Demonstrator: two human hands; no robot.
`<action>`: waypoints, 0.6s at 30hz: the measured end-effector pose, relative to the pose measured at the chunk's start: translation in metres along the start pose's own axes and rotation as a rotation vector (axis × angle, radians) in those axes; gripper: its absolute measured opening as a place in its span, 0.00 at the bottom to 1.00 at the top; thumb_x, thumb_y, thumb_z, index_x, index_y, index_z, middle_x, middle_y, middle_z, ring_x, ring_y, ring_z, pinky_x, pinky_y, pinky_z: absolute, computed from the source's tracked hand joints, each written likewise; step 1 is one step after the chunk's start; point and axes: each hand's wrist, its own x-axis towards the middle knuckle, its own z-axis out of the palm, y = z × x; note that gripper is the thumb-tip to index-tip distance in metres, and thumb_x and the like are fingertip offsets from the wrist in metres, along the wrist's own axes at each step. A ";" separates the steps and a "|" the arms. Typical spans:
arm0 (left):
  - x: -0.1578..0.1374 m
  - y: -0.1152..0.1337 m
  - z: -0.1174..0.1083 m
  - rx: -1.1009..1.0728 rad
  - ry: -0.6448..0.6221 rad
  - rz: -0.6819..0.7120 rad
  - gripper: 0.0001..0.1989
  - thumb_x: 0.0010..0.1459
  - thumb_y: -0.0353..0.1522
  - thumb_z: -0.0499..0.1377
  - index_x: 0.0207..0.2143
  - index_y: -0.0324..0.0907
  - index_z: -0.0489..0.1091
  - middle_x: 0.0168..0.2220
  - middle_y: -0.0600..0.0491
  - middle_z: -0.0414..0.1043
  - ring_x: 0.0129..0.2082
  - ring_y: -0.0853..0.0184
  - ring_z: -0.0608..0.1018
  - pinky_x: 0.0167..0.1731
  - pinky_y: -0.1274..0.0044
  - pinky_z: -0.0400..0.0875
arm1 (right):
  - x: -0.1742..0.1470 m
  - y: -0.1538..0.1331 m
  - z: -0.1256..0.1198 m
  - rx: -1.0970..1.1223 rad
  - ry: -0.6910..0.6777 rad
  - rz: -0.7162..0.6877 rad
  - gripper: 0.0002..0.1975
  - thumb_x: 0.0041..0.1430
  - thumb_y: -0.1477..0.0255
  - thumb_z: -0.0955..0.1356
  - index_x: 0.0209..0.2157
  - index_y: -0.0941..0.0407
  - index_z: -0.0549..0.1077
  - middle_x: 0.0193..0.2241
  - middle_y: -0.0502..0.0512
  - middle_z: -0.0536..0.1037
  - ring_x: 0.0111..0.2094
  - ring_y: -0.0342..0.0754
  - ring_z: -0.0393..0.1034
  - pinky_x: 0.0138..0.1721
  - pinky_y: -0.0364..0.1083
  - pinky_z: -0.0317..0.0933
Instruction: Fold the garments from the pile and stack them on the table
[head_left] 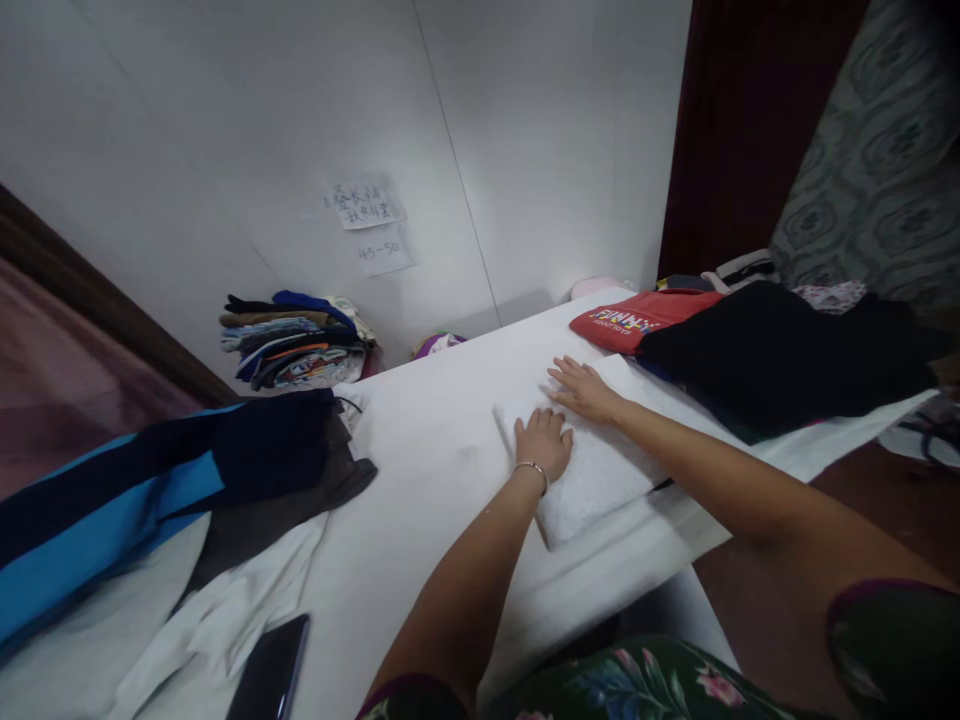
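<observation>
A folded white garment (600, 475) lies flat on the white table (420, 440) in front of me. My left hand (544, 445) rests palm down on its left part, fingers spread, with a bracelet at the wrist. Farther back, my right hand (583, 388) lies flat near the garment's far edge, its fingers stretched out. Neither hand grips anything. My right forearm hides part of the garment's right side.
Dark and red clothes (787, 350) are heaped on the right. Blue and dark garments (262, 450) lie at left, near a phone (270, 670) at the front. A folded clothes stack (300, 340) stands by the wall, below paper notes (367, 200).
</observation>
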 end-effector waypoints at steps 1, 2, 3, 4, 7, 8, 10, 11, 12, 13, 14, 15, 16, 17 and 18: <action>-0.001 0.000 0.001 0.001 -0.003 0.004 0.23 0.65 0.41 0.41 0.59 0.50 0.60 0.64 0.52 0.59 0.64 0.59 0.56 0.61 0.56 0.50 | 0.008 0.009 0.006 -0.052 -0.071 0.063 0.30 0.64 0.54 0.58 0.60 0.56 0.62 0.66 0.63 0.53 0.67 0.59 0.40 0.62 0.64 0.40; -0.001 -0.001 0.002 0.000 -0.006 0.006 0.23 0.65 0.41 0.41 0.59 0.50 0.61 0.63 0.52 0.59 0.64 0.59 0.56 0.62 0.56 0.49 | 0.012 0.019 0.010 -0.090 -0.133 0.142 0.30 0.63 0.53 0.58 0.60 0.55 0.62 0.66 0.63 0.53 0.67 0.59 0.41 0.62 0.66 0.39; -0.002 -0.001 0.003 -0.004 -0.004 0.009 0.23 0.65 0.41 0.41 0.59 0.50 0.61 0.63 0.52 0.59 0.64 0.59 0.56 0.62 0.56 0.49 | 0.014 0.029 0.014 -0.111 -0.179 0.226 0.30 0.63 0.52 0.57 0.61 0.54 0.61 0.66 0.63 0.53 0.66 0.60 0.42 0.61 0.67 0.39; -0.003 -0.001 0.005 -0.011 0.001 0.013 0.23 0.65 0.41 0.42 0.59 0.50 0.61 0.63 0.52 0.59 0.64 0.59 0.56 0.62 0.56 0.49 | 0.014 0.039 0.018 -0.119 -0.207 0.300 0.31 0.63 0.51 0.56 0.61 0.54 0.60 0.66 0.63 0.53 0.66 0.59 0.43 0.60 0.68 0.40; -0.003 -0.001 0.004 -0.051 0.003 0.006 0.24 0.64 0.42 0.42 0.59 0.50 0.61 0.64 0.52 0.59 0.65 0.59 0.56 0.62 0.56 0.47 | 0.011 0.057 0.023 -0.106 -0.219 0.389 0.34 0.63 0.49 0.53 0.63 0.53 0.57 0.67 0.62 0.50 0.66 0.58 0.41 0.59 0.68 0.42; 0.000 -0.002 0.002 -0.073 -0.022 -0.002 0.24 0.64 0.42 0.42 0.59 0.50 0.61 0.64 0.53 0.59 0.65 0.60 0.56 0.62 0.57 0.47 | 0.010 0.059 0.024 -0.105 -0.217 0.386 0.34 0.63 0.49 0.53 0.63 0.54 0.56 0.67 0.62 0.50 0.67 0.58 0.40 0.59 0.68 0.42; 0.010 -0.006 -0.005 -0.121 -0.094 -0.041 0.25 0.64 0.45 0.41 0.58 0.50 0.62 0.64 0.53 0.58 0.65 0.61 0.56 0.62 0.59 0.49 | 0.009 0.058 0.024 -0.105 -0.222 0.385 0.35 0.63 0.49 0.53 0.63 0.54 0.56 0.67 0.61 0.49 0.67 0.58 0.40 0.60 0.68 0.41; 0.018 -0.010 -0.009 -0.137 -0.108 -0.067 0.26 0.64 0.46 0.41 0.58 0.49 0.62 0.65 0.53 0.57 0.65 0.61 0.56 0.62 0.59 0.49 | 0.009 0.057 0.024 -0.103 -0.225 0.390 0.35 0.63 0.49 0.52 0.64 0.54 0.56 0.67 0.61 0.49 0.67 0.58 0.40 0.60 0.68 0.41; 0.026 -0.014 -0.013 -0.139 -0.100 -0.095 0.27 0.64 0.47 0.40 0.59 0.49 0.62 0.65 0.53 0.55 0.66 0.61 0.55 0.63 0.59 0.48 | 0.009 0.057 0.024 -0.100 -0.226 0.396 0.35 0.63 0.49 0.52 0.64 0.54 0.56 0.67 0.60 0.49 0.67 0.58 0.39 0.60 0.68 0.41; 0.035 -0.019 -0.015 -0.133 -0.080 -0.127 0.29 0.63 0.49 0.39 0.59 0.48 0.61 0.66 0.52 0.53 0.67 0.60 0.53 0.63 0.58 0.46 | 0.009 0.057 0.025 -0.096 -0.226 0.401 0.35 0.62 0.48 0.52 0.64 0.54 0.55 0.67 0.60 0.49 0.67 0.58 0.39 0.60 0.68 0.41; 0.043 -0.025 -0.015 -0.131 -0.073 -0.163 0.30 0.63 0.49 0.39 0.60 0.47 0.60 0.67 0.52 0.50 0.67 0.59 0.50 0.63 0.56 0.43 | 0.009 0.058 0.025 -0.090 -0.221 0.403 0.36 0.62 0.48 0.52 0.64 0.54 0.55 0.67 0.59 0.48 0.67 0.58 0.39 0.60 0.67 0.41; 0.050 -0.031 -0.014 -0.140 -0.089 -0.198 0.30 0.63 0.50 0.39 0.61 0.48 0.58 0.68 0.52 0.47 0.68 0.58 0.48 0.64 0.56 0.41 | 0.008 0.060 0.026 -0.079 -0.216 0.403 0.35 0.62 0.48 0.52 0.64 0.53 0.55 0.67 0.59 0.48 0.67 0.58 0.39 0.60 0.67 0.42; 0.056 -0.037 -0.011 -0.159 -0.132 -0.229 0.31 0.63 0.50 0.39 0.62 0.48 0.57 0.68 0.53 0.46 0.68 0.58 0.47 0.64 0.55 0.40 | 0.008 0.063 0.027 -0.062 -0.210 0.400 0.35 0.63 0.48 0.51 0.64 0.53 0.55 0.67 0.58 0.49 0.67 0.57 0.39 0.61 0.66 0.43; 0.060 -0.042 -0.006 -0.180 -0.189 -0.259 0.30 0.63 0.50 0.39 0.62 0.48 0.56 0.68 0.53 0.46 0.68 0.58 0.48 0.64 0.56 0.41 | 0.009 0.067 0.028 -0.041 -0.207 0.395 0.34 0.63 0.49 0.51 0.64 0.53 0.56 0.67 0.58 0.49 0.67 0.57 0.40 0.60 0.65 0.44; 0.062 -0.046 -0.001 -0.212 -0.238 -0.285 0.30 0.63 0.49 0.39 0.63 0.48 0.55 0.68 0.52 0.46 0.68 0.59 0.49 0.64 0.56 0.41 | 0.009 0.071 0.030 -0.019 -0.203 0.389 0.34 0.64 0.50 0.50 0.64 0.53 0.56 0.67 0.58 0.50 0.67 0.57 0.40 0.60 0.64 0.45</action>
